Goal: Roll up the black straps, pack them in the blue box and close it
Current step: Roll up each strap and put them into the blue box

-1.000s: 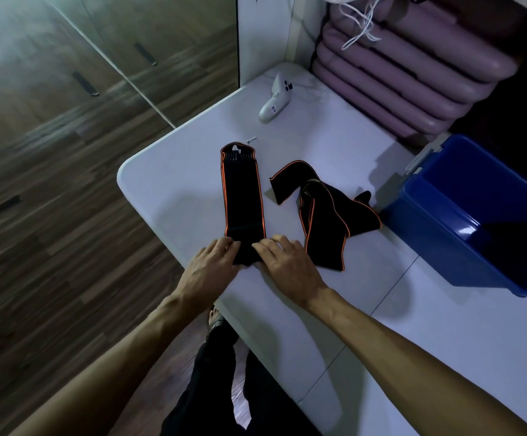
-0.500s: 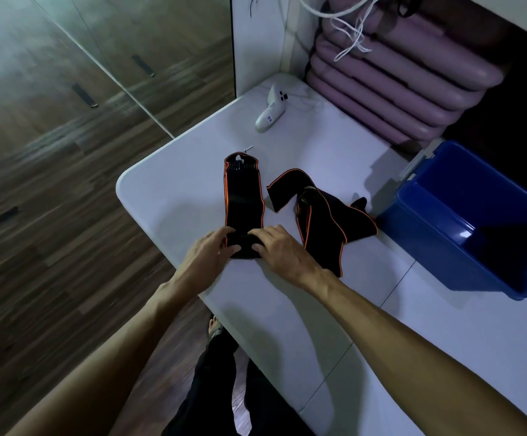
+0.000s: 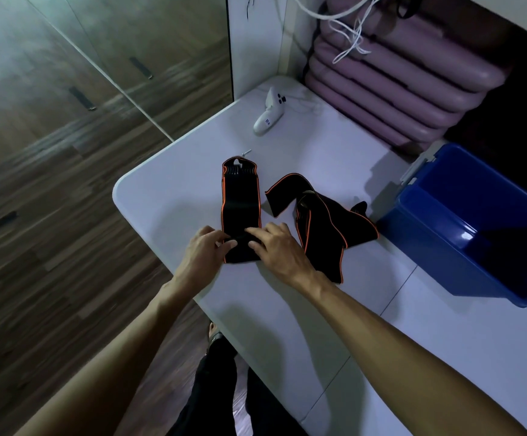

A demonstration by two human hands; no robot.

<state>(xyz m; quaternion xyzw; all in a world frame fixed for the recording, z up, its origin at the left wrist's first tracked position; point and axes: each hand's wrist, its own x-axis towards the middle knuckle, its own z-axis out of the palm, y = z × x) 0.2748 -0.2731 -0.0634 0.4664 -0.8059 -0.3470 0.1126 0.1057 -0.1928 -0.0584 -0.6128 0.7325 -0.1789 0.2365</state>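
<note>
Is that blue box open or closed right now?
Open. The blue box shows its bare inside from above, no lid covering it, and no strap in the visible part.

No legible text or labels.

A white table (image 3: 287, 309) bears two black straps (image 3: 241, 202), an open blue box (image 3: 463, 243) and a white controller (image 3: 268, 116).

A white tabletop (image 3: 168, 196) with a rounded corner stands over dark wood-plank flooring (image 3: 51, 253). Behind it, stacked mauve cushions (image 3: 391, 86) fill a recess, white cords (image 3: 350, 33) dangling over them. A white wall panel (image 3: 252, 42) rises beside them; the light is dim and bluish
</note>
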